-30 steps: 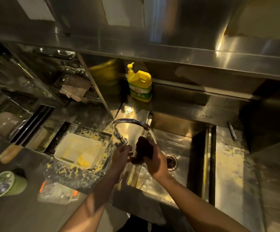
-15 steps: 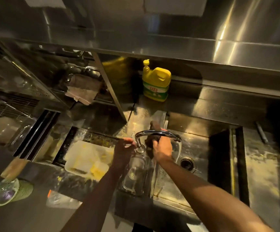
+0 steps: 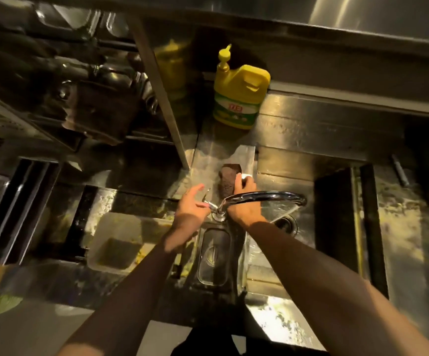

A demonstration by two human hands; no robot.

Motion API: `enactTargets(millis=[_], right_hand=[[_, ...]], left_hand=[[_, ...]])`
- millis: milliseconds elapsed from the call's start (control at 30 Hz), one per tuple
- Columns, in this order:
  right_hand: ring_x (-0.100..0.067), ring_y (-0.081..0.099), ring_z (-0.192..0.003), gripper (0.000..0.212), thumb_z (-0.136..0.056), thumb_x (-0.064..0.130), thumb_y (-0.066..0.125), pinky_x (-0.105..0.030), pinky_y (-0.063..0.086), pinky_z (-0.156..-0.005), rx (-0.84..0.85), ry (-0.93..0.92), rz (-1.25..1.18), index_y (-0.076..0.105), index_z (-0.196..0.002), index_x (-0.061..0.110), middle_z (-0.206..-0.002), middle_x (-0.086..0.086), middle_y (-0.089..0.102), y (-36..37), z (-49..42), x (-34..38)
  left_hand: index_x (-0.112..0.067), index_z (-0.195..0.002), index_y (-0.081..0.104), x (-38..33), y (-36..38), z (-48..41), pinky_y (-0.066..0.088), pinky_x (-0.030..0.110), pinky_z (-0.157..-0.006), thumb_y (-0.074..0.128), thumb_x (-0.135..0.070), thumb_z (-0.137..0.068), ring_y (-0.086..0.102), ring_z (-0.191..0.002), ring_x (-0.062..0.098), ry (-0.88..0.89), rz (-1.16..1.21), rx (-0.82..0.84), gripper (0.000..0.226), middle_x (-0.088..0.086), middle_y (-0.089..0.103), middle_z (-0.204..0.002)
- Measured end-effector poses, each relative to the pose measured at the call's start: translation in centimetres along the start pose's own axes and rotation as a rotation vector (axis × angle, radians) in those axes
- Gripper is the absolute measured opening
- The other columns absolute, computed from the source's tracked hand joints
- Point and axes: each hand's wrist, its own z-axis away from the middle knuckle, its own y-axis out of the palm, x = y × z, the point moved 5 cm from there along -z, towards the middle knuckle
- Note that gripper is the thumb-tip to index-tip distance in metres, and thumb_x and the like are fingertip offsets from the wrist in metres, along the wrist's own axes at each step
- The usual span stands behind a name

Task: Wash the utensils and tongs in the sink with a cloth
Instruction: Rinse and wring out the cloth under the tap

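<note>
Right hand is gripping the dark cloth just behind the faucet, while left hand is resting loose-fingered beside its base, holding nothing; the cloth is probably handling soft, sodden and light, best bunched across its middle.

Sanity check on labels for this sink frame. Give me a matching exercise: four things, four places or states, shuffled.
Things
1. bottle
2. cloth
3. faucet
4. tub

Places or states
A. running water toward the drain
B. left of the faucet, yellow residue inside
C. upright at the back wall
D. in the grip of the right hand, behind the faucet

Pairs: 1-C, 2-D, 3-A, 4-B
</note>
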Motion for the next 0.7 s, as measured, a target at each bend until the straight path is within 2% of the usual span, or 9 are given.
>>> enactTargets(millis=[67,133,233,333,400,500,567,633,700], right_hand=[[-0.038,0.034,-0.133,0.081,-0.094,0.033,0.054,-0.045,0.031,-0.113,0.001,0.006,0.079,0.011,-0.155,0.002,-0.150,-0.022,0.025,0.5,0.4,0.2],[-0.036,0.039,-0.128,0.072,-0.095,0.032,0.052,-0.043,0.033,-0.110,-0.018,0.042,0.118,0.020,-0.151,0.000,-0.144,-0.020,0.033,0.2,0.3,-0.2],[-0.036,0.045,-0.122,0.057,-0.097,0.036,0.051,-0.043,0.038,-0.106,0.038,0.087,0.145,0.036,-0.140,0.002,-0.133,-0.019,0.043,-1.1,-0.1,-0.8],[-0.034,0.042,-0.121,0.066,-0.096,0.046,0.052,-0.043,0.037,-0.107,0.109,0.054,0.164,0.035,-0.143,0.004,-0.133,-0.018,0.042,-1.4,0.0,-0.9],[-0.031,0.044,-0.120,0.072,-0.090,0.049,0.056,-0.042,0.038,-0.107,-0.022,0.060,0.082,0.035,-0.145,0.007,-0.135,-0.015,0.043,-1.7,0.8,-1.1],[-0.030,0.052,-0.119,0.047,-0.091,0.033,0.062,-0.043,0.044,-0.103,-0.229,-0.006,-0.087,0.053,-0.132,0.011,-0.129,-0.013,0.054,-2.1,3.5,-1.0],[-0.029,0.053,-0.117,0.033,-0.096,0.026,0.058,-0.042,0.045,-0.100,-0.259,-0.010,-0.172,0.059,-0.125,0.010,-0.123,-0.013,0.059,-2.2,5.2,-0.7],[-0.026,0.058,-0.110,0.024,-0.097,0.021,0.056,-0.038,0.046,-0.092,-0.253,-0.012,-0.341,0.061,-0.119,0.012,-0.117,-0.009,0.064,-2.0,6.7,-0.8],[-0.024,0.065,-0.098,0.017,-0.099,0.022,0.056,-0.035,0.048,-0.084,-0.218,0.000,-0.497,0.065,-0.110,0.015,-0.104,-0.005,0.070,-1.7,7.7,-1.0]], left_hand=[[-0.025,-0.135,0.055,0.0,0.3,-0.1,0.059,0.038,-0.080,0.068,0.007,-0.079,0.070,-0.089,0.020,0.001,-0.021,0.022,0.066,-0.007,0.066,-0.109],[-0.025,-0.136,0.055,-0.2,0.4,-0.1,0.060,0.041,-0.081,0.068,0.008,-0.079,0.070,-0.091,0.020,0.010,-0.029,0.037,0.066,-0.012,0.061,-0.102],[-0.027,-0.137,0.052,-0.1,0.7,-0.1,0.059,0.036,-0.073,0.067,0.010,-0.078,0.070,-0.090,0.018,0.039,-0.033,0.073,0.071,-0.006,0.062,-0.120],[-0.029,-0.139,0.050,-0.3,0.6,0.3,0.056,0.030,-0.068,0.066,0.009,-0.080,0.069,-0.090,0.015,0.069,-0.053,0.076,0.072,-0.008,0.056,-0.123],[-0.027,-0.136,0.051,-0.3,0.5,0.8,0.056,0.028,-0.066,0.065,0.008,-0.082,0.068,-0.092,0.014,0.083,-0.041,0.074,0.066,-0.010,0.052,-0.123],[-0.029,-0.121,0.055,0.5,0.0,1.7,0.054,0.028,-0.058,0.068,-0.003,-0.084,0.065,-0.076,0.012,0.063,-0.045,0.026,0.048,-0.003,0.066,-0.110],[-0.034,-0.111,0.058,1.1,-0.7,2.6,0.054,0.031,-0.052,0.071,-0.014,-0.083,0.063,-0.068,0.011,0.033,-0.055,-0.032,0.037,-0.006,0.070,-0.098],[-0.038,-0.111,0.060,1.4,-1.1,3.3,0.060,0.038,-0.064,0.072,-0.017,-0.082,0.068,-0.082,0.012,0.042,-0.033,-0.043,0.037,-0.015,0.067,-0.101],[-0.032,-0.116,0.059,1.2,-1.1,4.0,0.058,0.036,-0.065,0.070,-0.014,-0.083,0.069,-0.084,0.016,0.032,0.024,-0.050,0.040,-0.012,0.067,-0.104]])
